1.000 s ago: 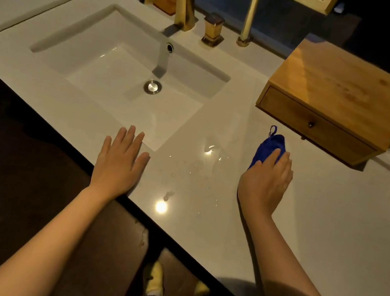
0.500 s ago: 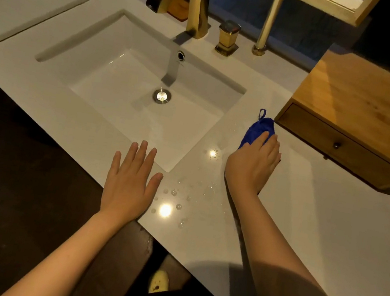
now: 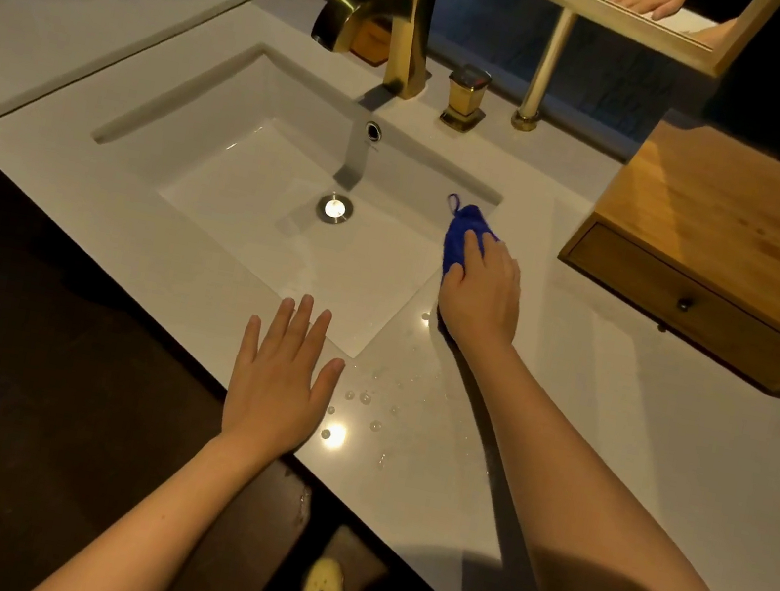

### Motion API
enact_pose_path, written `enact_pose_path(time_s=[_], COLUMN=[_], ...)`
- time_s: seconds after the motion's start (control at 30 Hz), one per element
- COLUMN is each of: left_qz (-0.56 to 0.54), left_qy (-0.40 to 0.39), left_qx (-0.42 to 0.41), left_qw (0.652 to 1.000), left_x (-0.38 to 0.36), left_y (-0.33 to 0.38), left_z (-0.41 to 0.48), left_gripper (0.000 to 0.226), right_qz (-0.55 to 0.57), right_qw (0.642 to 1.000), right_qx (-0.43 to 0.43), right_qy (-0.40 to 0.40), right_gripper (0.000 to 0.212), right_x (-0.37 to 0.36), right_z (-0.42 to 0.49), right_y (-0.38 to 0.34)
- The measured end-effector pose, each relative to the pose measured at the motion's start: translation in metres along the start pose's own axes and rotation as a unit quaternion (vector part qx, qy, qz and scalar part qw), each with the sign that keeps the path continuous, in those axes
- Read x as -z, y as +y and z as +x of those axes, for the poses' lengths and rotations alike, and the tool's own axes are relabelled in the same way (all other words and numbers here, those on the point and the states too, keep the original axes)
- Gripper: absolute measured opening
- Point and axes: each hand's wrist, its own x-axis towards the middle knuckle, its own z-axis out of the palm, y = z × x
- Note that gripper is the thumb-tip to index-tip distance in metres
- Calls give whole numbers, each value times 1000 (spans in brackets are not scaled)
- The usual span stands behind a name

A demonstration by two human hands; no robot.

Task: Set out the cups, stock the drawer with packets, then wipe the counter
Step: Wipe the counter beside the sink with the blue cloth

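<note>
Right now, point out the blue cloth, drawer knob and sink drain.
blue cloth [image 3: 462, 227], head view, bare part beyond the fingers
drawer knob [image 3: 684, 304], head view, centre of knob
sink drain [image 3: 334, 208], head view, centre of plug

Both forearms are bare from wrist to the near edge of the view, with no sleeve, watch, bracelet or ring to be seen on either. The left hand [image 3: 279, 380] shows its back, four fingers and thumb with short, plain nails. The right hand [image 3: 482, 291] is likewise uncovered, its back and knuckles in view, and near the bottom edge between the arms there is dark clothing and what looks like a pale yellow shoe tip, too dim to tell further.
</note>
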Motion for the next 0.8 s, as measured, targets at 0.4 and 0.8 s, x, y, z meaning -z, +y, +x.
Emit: enact_pose_path(time_s=[0.4,0.8], left_qz=[4,-17], left_qy=[-3,-4], left_qx=[-17,-16], left_qw=[1000,1000], left_x=[1,6], left_y=[-1,1], left_z=[0,-1], left_gripper=[64,62], right_qz=[17,15], right_qw=[962,976], right_qx=[226,180], right_qy=[-151,-124], right_gripper=[43,43], right_x=[33,71], right_z=[-47,-99], right_y=[37,90])
